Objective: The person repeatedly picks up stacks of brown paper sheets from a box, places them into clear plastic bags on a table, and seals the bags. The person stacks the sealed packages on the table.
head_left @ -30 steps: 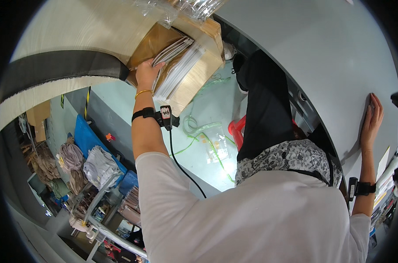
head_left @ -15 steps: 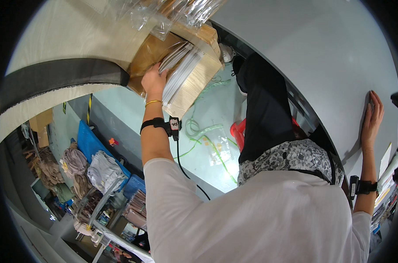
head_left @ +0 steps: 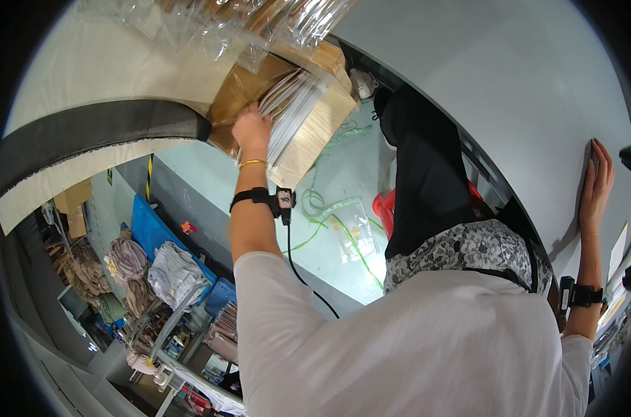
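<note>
My left hand (head_left: 253,132) is in an open cardboard box (head_left: 315,128) at the upper middle, at the left edge of a row of clear plastic bags (head_left: 296,115) with white edges. Its fingers are curled and closed on the edge of one of the bags; the fingertips are partly hidden. The bags stand on edge, packed side by side, the ones nearest the hand fanned and bent. At the far right, my right hand (head_left: 596,184) lies flat on a grey tabletop (head_left: 524,104), fingers stretched out and holding nothing.
More clear plastic packages (head_left: 287,21) lie on a pale wooden surface (head_left: 148,66) with a dark edge at the upper left. Green strapping (head_left: 315,203) and a red stool (head_left: 385,212) are on the floor. Folded clothes (head_left: 173,271) sit on a rack at the left.
My left hand has drawn slightly left from the row of bags, with the fingers more curled. Several bags fan out more. My right hand stays on the tabletop; the whole view has shifted slightly.
</note>
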